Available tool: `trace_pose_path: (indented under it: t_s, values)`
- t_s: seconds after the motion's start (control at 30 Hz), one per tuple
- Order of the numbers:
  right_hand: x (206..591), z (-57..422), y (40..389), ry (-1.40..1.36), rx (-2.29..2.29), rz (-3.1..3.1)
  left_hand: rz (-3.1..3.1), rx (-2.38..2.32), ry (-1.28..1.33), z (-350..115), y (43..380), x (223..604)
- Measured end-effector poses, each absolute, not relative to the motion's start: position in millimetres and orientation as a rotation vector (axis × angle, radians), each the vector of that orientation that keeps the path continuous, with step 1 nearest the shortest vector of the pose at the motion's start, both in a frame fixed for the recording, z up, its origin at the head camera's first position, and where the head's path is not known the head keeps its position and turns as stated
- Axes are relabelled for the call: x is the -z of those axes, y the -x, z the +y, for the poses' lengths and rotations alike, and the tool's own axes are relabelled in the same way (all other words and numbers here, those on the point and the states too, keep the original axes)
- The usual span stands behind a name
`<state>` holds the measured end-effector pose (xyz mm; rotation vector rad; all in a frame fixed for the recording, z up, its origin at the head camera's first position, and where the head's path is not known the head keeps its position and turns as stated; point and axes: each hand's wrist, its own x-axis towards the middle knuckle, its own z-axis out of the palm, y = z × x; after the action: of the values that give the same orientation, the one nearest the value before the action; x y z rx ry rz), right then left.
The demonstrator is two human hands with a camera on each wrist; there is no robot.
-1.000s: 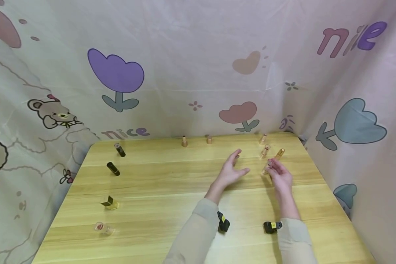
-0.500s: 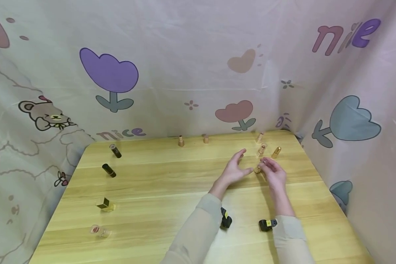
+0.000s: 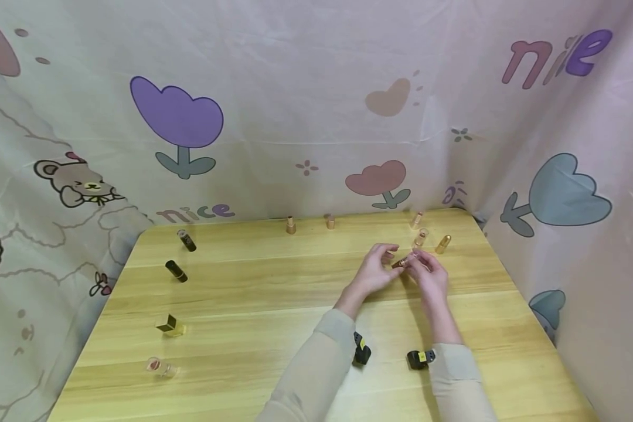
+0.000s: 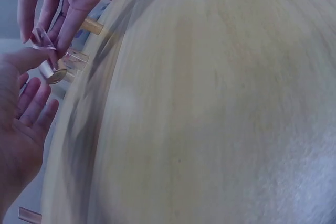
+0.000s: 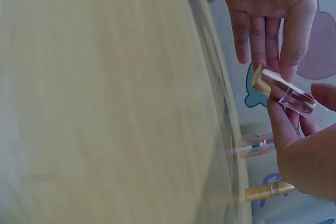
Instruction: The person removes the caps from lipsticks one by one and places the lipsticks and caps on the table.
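Note:
My right hand pinches a lipstick by its clear cap; its shiny gold-rimmed base points toward my left hand. The left thumb lies against or just beside the lipstick, and I cannot tell whether it touches. The other left fingers stay extended, not curled round it. Both hands are above the right part of the table. Just behind the right hand stand a clear-capped lipstick and a gold bullet-shaped lipstick. A slim pinkish lipstick is farther back.
At the table's back edge stand two rose-gold pieces, a lipstick and a short tube. Down the left side are two black tubes, a black-and-gold lipstick and a clear one. A printed curtain surrounds the wooden table.
My right hand has brought the lipstick leftward to the left hand, and its base has turned toward the left fingers. The left hand has shifted slightly; the view has swung a little.

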<state>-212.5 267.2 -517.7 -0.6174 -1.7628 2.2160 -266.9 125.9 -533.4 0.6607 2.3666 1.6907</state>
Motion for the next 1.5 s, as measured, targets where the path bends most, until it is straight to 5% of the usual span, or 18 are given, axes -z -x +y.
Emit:
trace_pose_path:
  t_s: [1.5]
  values:
    - [506.0,250.3,216.2,0.505,-2.454,-1.506,2.556,-1.534,-0.798,96.3,262.9,503.5]
